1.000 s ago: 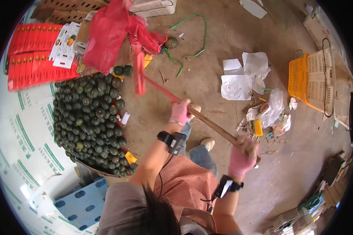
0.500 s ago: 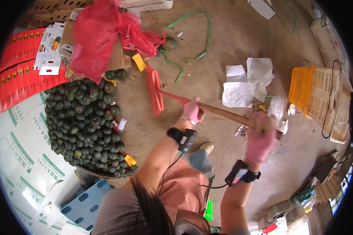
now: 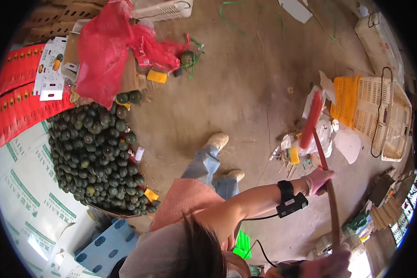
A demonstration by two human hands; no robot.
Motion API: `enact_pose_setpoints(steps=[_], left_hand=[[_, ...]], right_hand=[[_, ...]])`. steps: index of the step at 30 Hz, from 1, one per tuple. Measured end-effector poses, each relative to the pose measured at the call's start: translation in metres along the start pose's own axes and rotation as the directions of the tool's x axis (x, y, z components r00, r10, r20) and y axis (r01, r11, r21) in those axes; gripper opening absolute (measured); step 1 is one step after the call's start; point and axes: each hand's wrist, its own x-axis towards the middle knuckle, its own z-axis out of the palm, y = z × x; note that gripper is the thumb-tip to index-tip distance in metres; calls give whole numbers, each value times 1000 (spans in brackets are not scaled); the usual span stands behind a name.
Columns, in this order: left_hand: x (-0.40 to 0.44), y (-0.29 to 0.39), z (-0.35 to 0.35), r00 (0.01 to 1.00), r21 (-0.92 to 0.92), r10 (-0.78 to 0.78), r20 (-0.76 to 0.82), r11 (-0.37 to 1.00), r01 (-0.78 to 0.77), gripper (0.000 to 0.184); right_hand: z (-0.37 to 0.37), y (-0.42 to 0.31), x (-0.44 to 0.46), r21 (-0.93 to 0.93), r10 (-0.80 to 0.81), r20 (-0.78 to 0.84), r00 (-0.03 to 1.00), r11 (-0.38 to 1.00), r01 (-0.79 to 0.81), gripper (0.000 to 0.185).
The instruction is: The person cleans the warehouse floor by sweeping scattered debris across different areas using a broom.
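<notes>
A broom with a red head and a brown wooden handle is on the right side of the head view. Its head covers part of a litter pile of white papers, plastic and scraps. My left hand, in a pink glove, is wrapped round the middle of the handle. Lower down, my right hand, also gloved, grips the handle near its end; it is blurred and partly cut off by the view's edge. Within the litter lies a yellow piece.
At left is a heap of dark green squashes; one more squash sits beside a red mesh bag. Yellow and white crates stand at right. My shoes are on the concrete floor.
The broom has swung from beside the squash heap to the right, with both hands still on it. Papers and scraps have shifted right, towards the crates. My right hand has dropped lower.
</notes>
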Motion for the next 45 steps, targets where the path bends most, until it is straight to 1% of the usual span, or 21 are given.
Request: enact_pose_setpoints(steps=[1, 5, 7, 8, 9, 17, 18, 20, 22, 23, 24, 27, 28, 30, 31, 34, 37, 39, 40, 42, 45], left_hand=[[2, -4, 8, 1000, 16, 27, 16, 1000, -27, 29], [-48, 33, 9, 974, 191, 162, -159, 973, -130, 33], [-70, 63, -9, 927, 295, 282, -249, 933, -204, 33], [-74, 75, -23, 881, 295, 379, -284, 909, -296, 32], [-79, 86, -38, 825, 296, 467, -319, 876, -381, 32], [-110, 189, -117, 586, 445, 644, -492, 765, -466, 23], [-111, 198, -127, 549, 482, 671, -499, 741, -467, 23], [-111, 215, -149, 470, 555, 726, -502, 688, -468, 22], [-109, 223, -173, 434, 600, 723, -538, 690, -406, 21], [-110, 226, -178, 415, 622, 723, -553, 689, -371, 20], [-118, 226, -179, 365, 713, 758, -540, 643, -280, 21], [-133, 215, -196, 486, 851, 723, -492, 516, 93, 26], [-138, 206, -201, 550, 803, 621, -558, 573, 167, 27], [-144, 193, -209, 641, 697, 394, -658, 640, 322, 30], [-138, 187, -220, 620, 721, 416, -665, 573, 389, 33], [-124, 170, -238, 570, 707, 420, -706, 451, 544, 40], [-105, 152, -234, 477, 708, 579, -661, 271, 652, 41], [-96, 136, -228, 633, 758, 516, -576, 47, 651, 41], [-86, 122, -235, 699, 789, 492, -518, -40, 613, 40], [-57, 92, -226, 765, 784, 328, -555, -103, 613, 35], [-39, 44, -178, 825, 818, 44, -564, -105, 565, 43]], right_hand=[[-9, -9, 12, 191, 65, -137, 988, 981, -38, 29], [-49, -4, 29, 502, 221, -140, 965, 856, -123, 31], [-36, 18, 17, 286, 340, -330, 881, 925, -250, 32], [-26, 27, 12, 426, 468, -246, 849, 839, -339, 38], [-28, 40, 5, 742, 457, 52, 888, 577, -341, 30], [82, 73, -65, 472, 480, 80, 874, 754, -457, 20], [88, 85, -82, 85, 406, 136, 904, 904, -419, 25], [110, 102, -112, -165, 421, 236, 876, 905, -391, 37], [127, 108, -135, 75, 671, 336, 661, 680, -729, 47], [130, 113, -142, 149, 784, 429, 449, 428, -891, 51], [126, 118, -145, 74, 780, 551, 298, 310, -948, 62], [134, 125, -144, 204, 622, 765, 169, 16, -979, 58], [140, 130, -136, 11, 731, 681, -42, -67, -998, 49], [143, 162, -139, -335, 740, 606, -290, -93, -938, 42], [143, 178, -145, -497, 743, 536, -400, -106, -862, 39], [141, 204, -173, -683, 796, 502, -339, 125, -720, 29], [105, 213, -202, -610, 843, 536, -51, 344, -714, 13], [70, 188, -199, -658, 899, 439, 15, 332, -676, 15], [26, 193, -215, -722, 858, 497, 130, 492, -486, 19], [-26, 141, -195, -857, 938, 345, 9, 319, -405, 32], [-111, 80, -184, -887, 973, 215, 81, 230, -400, 34]])
